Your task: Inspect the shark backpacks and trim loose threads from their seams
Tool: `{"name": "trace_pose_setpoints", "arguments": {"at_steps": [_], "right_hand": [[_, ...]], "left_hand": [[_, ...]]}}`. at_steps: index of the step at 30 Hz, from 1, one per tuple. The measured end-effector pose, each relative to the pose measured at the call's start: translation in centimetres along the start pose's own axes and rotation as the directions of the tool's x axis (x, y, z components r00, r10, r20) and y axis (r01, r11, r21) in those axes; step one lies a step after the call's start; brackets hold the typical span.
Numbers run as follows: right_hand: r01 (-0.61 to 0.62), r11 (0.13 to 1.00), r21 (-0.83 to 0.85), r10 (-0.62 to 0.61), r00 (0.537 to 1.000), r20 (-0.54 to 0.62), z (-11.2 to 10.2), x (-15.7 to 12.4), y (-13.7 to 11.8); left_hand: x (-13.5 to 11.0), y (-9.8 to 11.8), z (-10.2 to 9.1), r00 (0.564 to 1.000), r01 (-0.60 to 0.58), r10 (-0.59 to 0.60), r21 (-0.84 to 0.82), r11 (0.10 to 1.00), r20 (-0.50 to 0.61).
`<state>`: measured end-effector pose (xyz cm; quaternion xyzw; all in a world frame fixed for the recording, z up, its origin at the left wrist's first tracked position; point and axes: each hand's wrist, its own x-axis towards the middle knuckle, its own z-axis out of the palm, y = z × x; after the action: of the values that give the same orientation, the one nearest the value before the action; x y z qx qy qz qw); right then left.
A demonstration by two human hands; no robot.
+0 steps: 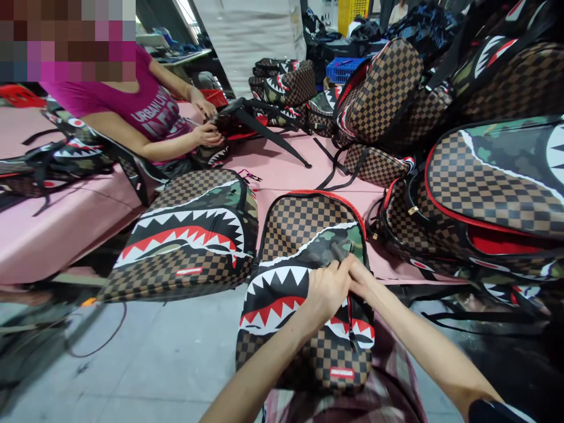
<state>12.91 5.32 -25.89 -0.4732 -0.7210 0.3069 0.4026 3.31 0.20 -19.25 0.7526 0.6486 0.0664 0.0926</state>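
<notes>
Backpack lies directly beneath both curled hands, their exact grip hidden.

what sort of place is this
Probably a bag workshop or small factory: many checkered bags with matching shark-mouth prints crowd a pink table, a co-worker handles another nearby, and a blue crate stands behind.

Smooth, leather-like backpack with a soft sheen, overhanging the near edge of the matt pink worktop — beside it, a similarly coated bag; farther back, a woven-looking cloth strap and blue plastic crate.
</notes>
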Motion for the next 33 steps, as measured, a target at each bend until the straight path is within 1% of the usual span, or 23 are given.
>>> {"name": "trace_pose_setpoints", "arguments": {"at_steps": [1, 2, 3, 4, 5, 6, 7, 8, 10, 11, 13, 15, 18, 21, 23, 27, 30, 33], "right_hand": [[-0.121, 0.965, 0.231, 0.107, 0.992, 0.071, -0.7, 0.0, 0.2], [-0.226, 0.878, 0.421, 0.183, 0.973, 0.142, -1.5, 0.0, 0.5], [-0.300, 0.777, 0.553, 0.232, 0.954, 0.190, -2.2, -0.1, 0.7], [-0.382, 0.622, 0.683, 0.284, 0.923, 0.258, -2.7, 0.0, 1.0], [-0.438, 0.482, 0.759, 0.318, 0.895, 0.314, -3.1, 0.1, 1.2], [-0.467, 0.402, 0.788, 0.337, 0.875, 0.347, -3.2, 0.4, 1.5], [-0.488, 0.368, 0.791, 0.354, 0.860, 0.367, -3.1, 0.8, 1.8], [-0.505, 0.364, 0.783, 0.372, 0.849, 0.375, -2.8, 1.3, 2.2], [-0.529, 0.387, 0.756, 0.416, 0.831, 0.369, -2.0, 2.2, 3.0], [-0.538, 0.397, 0.744, 0.440, 0.823, 0.360, -1.6, 2.6, 3.5], [-0.559, 0.409, 0.721, 0.471, 0.806, 0.358, -1.0, 3.0, 4.2], [-0.580, 0.412, 0.703, 0.486, 0.792, 0.369, -0.8, 3.1, 4.8], [-0.595, 0.409, 0.692, 0.495, 0.781, 0.380, -0.9, 3.0, 5.2], [-0.602, 0.400, 0.691, 0.498, 0.776, 0.388, -1.0, 3.0, 5.4], [-0.607, 0.394, 0.690, 0.500, 0.772, 0.393, -0.9, 3.1, 5.5], [-0.620, 0.393, 0.679, 0.491, 0.766, 0.415, -0.6, 3.1, 5.9], [-0.629, 0.398, 0.668, 0.470, 0.765, 0.440, -0.5, 3.2, 6.3], [-0.616, 0.446, 0.649, 0.459, 0.780, 0.425, -0.2, 3.4, 6.3]], "left_hand": [[0.1, 0.0, 0.4, 1.000, -0.010, 0.010, 0.006, 1.000, -0.025], [0.1, 0.1, 0.9, 0.998, -0.027, 0.027, 0.007, 1.000, -0.053], [0.0, 0.2, 1.7, 0.995, -0.054, 0.054, 0.011, 0.998, -0.078], [-0.3, 0.3, 2.8, 0.992, -0.086, 0.088, 0.024, 0.996, -0.094], [-0.8, 0.5, 4.1, 0.988, -0.116, 0.121, 0.048, 0.992, -0.099], [-1.6, 0.6, 5.5, 0.984, -0.145, 0.152, 0.078, 0.986, -0.089], [-2.6, 0.7, 7.1, 0.982, -0.169, 0.177, 0.112, 0.979, -0.063], [-3.6, 0.8, 8.6, 0.981, -0.183, 0.189, 0.136, 0.974, -0.032], [-5.8, 0.8, 11.3, 0.972, -0.236, 0.237, 0.150, 0.960, 0.013], [-6.7, 0.7, 12.2, 0.963, -0.269, 0.267, 0.146, 0.952, 0.030], [-8.0, 0.4, 13.2, 0.946, -0.322, 0.317, 0.115, 0.940, 0.064], [-8.3, 0.0, 13.0, 0.934, -0.350, 0.342, 0.069, 0.934, 0.106], [-8.1, -0.3, 12.0, 0.917, -0.371, 0.365, 0.012, 0.928, 0.161], [-7.9, -0.3, 11.5, 0.918, -0.361, 0.358, -0.018, 0.933, 0.173], [-8.0, -0.2, 11.7, 0.920, -0.353, 0.356, -0.049, 0.934, 0.164], [-8.3, -0.2, 12.8, 0.911, -0.371, 0.387, -0.123, 0.920, 0.141], [-8.2, -0.3, 13.4, 0.925, -0.334, 0.358, -0.176, 0.926, 0.127], [-8.0, -0.1, 13.6, 0.927, -0.316, 0.350, -0.219, 0.923, 0.137]]}}
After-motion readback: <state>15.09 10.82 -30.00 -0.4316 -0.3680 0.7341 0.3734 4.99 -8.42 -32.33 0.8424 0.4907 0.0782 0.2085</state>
